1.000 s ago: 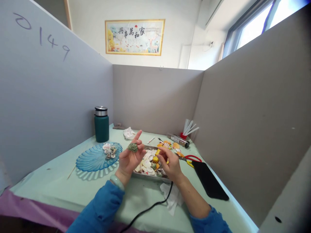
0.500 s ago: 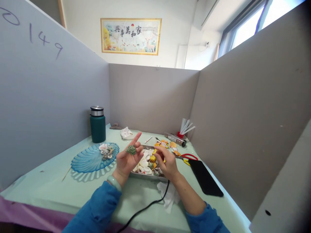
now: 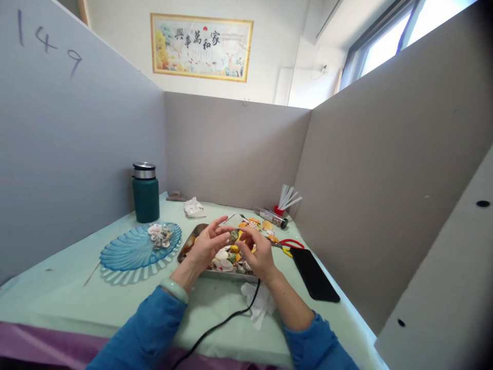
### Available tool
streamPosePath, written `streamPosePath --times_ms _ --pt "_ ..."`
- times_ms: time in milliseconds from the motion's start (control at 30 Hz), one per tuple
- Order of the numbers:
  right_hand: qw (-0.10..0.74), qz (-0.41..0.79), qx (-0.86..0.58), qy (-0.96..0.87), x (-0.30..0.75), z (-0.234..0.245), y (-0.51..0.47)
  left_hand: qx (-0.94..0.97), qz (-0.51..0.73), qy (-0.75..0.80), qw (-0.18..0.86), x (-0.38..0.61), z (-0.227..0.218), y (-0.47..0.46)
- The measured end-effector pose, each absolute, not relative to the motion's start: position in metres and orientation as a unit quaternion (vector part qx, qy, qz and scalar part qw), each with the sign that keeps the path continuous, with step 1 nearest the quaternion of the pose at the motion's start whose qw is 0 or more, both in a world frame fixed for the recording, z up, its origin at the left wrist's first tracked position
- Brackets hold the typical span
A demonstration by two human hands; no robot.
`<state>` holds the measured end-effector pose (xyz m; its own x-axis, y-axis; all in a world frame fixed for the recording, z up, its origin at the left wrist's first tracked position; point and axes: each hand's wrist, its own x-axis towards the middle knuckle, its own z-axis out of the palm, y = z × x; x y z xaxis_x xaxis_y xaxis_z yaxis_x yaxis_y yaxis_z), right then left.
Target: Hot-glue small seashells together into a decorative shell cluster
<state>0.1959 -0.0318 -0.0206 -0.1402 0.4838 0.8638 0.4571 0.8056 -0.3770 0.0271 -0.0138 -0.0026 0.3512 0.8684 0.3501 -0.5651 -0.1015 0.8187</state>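
My left hand (image 3: 208,244), with a pale green bangle (image 3: 175,290) on its wrist, closes its thumb and fingers on a small mottled green shell (image 3: 233,236). From the other side, the fingertips of my right hand (image 3: 257,252) pinch the same shell. Both hands are over a metal tray (image 3: 227,275) that holds white shells (image 3: 224,263), yellow pieces and other small shells. The hands hide part of the tray.
A blue scalloped plate (image 3: 123,252) bears a shell cluster (image 3: 159,236). Behind it stands a green bottle (image 3: 146,199). To the right lie scissors (image 3: 291,244) and a black phone (image 3: 314,275). A black cord (image 3: 215,327) and tissue (image 3: 262,307) are in front.
My left hand has moved right, bringing the green shell to my right hand, whose fingers now meet it. The left index finger is less upright. The view has turned slightly right.
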Motion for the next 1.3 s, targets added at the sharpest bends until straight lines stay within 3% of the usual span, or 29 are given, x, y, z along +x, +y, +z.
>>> streamPosePath --times_ms 300,1300 --pt "0.547 -0.013 -0.327 -0.771 0.1946 -0.0221 -0.0292 0.591 0.581 0.186 0.528 0.0328 -0.0068 -0.0123" --pt "0.537 -0.031 -0.321 -0.780 0.1991 -0.0232 -0.0240 0.630 0.581 0.229 0.461 0.0372 -0.0113 -0.0088"
